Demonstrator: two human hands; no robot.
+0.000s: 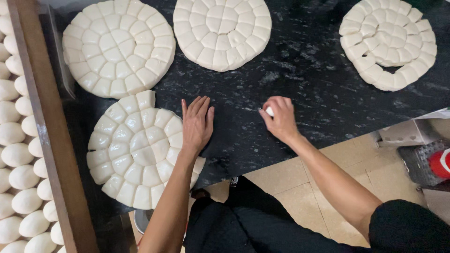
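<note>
Left hand (pixel 197 124), fingers released and flat, rests at the edge of the nearest scored dough round (pixel 136 150) on the black counter (pixel 309 79). Right hand (pixel 281 119), fingers clenched, grips a small dough piece (pixel 269 111) just above the counter.

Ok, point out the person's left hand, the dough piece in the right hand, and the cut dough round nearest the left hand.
left hand (pixel 197 122), head view, back of the hand.
dough piece (pixel 269 111), head view, the white bit showing between the right hand's fingers.
cut dough round (pixel 133 150), head view, a middle segment.
</note>
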